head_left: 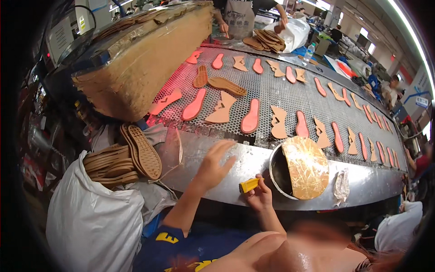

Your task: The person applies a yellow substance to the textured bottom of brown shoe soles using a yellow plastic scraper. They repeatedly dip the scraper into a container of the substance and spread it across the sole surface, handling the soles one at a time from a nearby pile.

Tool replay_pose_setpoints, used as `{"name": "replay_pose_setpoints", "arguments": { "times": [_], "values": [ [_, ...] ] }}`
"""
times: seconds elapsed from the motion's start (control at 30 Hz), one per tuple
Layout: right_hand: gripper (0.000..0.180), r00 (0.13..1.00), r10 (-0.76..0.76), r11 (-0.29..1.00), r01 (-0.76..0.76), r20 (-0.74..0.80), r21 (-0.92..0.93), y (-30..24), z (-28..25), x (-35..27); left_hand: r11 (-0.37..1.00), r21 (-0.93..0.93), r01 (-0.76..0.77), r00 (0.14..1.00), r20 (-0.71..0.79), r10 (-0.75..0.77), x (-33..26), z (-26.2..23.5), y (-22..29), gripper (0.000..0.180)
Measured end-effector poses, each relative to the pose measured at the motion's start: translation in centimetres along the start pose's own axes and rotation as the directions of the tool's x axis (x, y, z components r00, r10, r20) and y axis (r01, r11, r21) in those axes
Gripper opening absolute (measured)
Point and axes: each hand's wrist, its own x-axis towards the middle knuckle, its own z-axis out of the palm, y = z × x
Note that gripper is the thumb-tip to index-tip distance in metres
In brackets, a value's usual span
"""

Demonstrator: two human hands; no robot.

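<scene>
My left hand [213, 164] is open with its fingers spread, resting on the shiny metal ledge [244, 165] at the near edge of a mesh conveyor [272, 90]. My right hand [259, 196] is closed around a short yellow brush handle [249, 185], just left of a round glue pot [278, 174]. A glue-crusted tan lid [308, 167] partly covers the pot. Pink insoles [250, 117] and tan cut pieces [222, 109] lie in rows on the conveyor, with two brown soles [225, 85] among them.
A white sack [90, 217] at my left holds several brown ridged soles [142, 152]. A glue-coated machine hood [145, 59] overhangs the belt's left end. A person [238, 16] stands at the far end beside a stack of soles [265, 40]. Crumpled foil [341, 185] lies right of the pot.
</scene>
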Motion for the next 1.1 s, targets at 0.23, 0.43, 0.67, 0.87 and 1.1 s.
{"name": "replay_pose_setpoints", "arguments": {
  "times": [0.23,0.43,0.67,0.87,1.1],
  "values": [
    [0.019,0.999,0.047,0.999,-0.047,0.013,-0.004,0.3,1.0,-0.2,0.387,0.667,0.637,0.765,-0.609,-0.210,-11.2,-7.8,-3.7,0.062],
    [0.018,0.997,0.064,0.998,-0.065,-0.049,-0.008,0.0,2.2,-0.4,0.259,0.679,0.687,0.724,-0.609,-0.324,-13.2,-7.1,-6.6,0.066],
    [0.019,0.999,0.038,0.999,-0.038,0.034,-0.012,-0.1,1.0,0.0,0.299,0.625,0.721,0.693,-0.635,-0.342,-11.2,-6.5,-5.6,0.042],
    [0.018,0.998,0.060,0.998,-0.060,0.028,0.016,0.4,1.5,-0.1,0.375,0.675,0.635,0.769,-0.595,-0.233,-11.7,-6.7,-5.8,0.036],
    [0.020,0.998,0.053,0.999,-0.053,-0.022,0.005,-0.1,0.6,0.1,0.507,0.678,0.532,0.808,-0.585,-0.065,-11.3,-6.4,-4.7,0.031]
  ]
}}
